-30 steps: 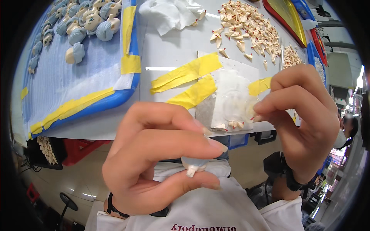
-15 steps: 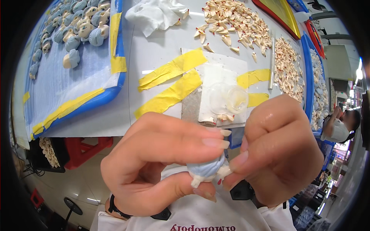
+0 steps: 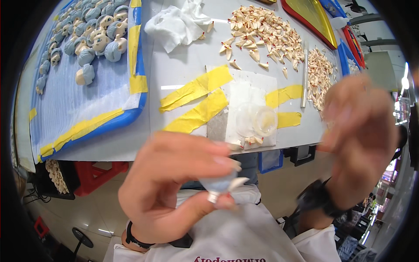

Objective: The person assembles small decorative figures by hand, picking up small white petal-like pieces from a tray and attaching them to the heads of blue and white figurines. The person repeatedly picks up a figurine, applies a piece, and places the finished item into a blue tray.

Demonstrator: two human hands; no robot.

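Note:
Between its thumb and fingertips, my left hand (image 3: pixel 170 183) pinches a small light-blue doll part (image 3: pixel 219 183). Pale stubs stick out of the part's lower and right sides, and my fingers cover much of it. My right hand (image 3: pixel 360 120) is off to the right, apart from the doll part and near the table's right edge. Motion smears its fingers, so what they hold, if anything, is unclear. Just beyond my left hand, a round clear dish (image 3: pixel 264 120) rests on a white board, with a few cream, red-tipped pieces (image 3: pixel 253 140) in front of it.
A blue-rimmed tray (image 3: pixel 140 99) at the left carries several blue-haired doll heads (image 3: pixel 85 74). Cream, red-tipped pieces form a far pile (image 3: pixel 267 35) and a right-hand pile (image 3: pixel 320 72), a silver rod (image 3: pixel 304 81) between them. Yellow tape (image 3: pixel 200 89) crosses the table; a white cloth (image 3: pixel 174 27) lies behind.
My right hand has let go of the doll part and swung away to the right and up. My left hand keeps its pinch on the part, shifted slightly left.

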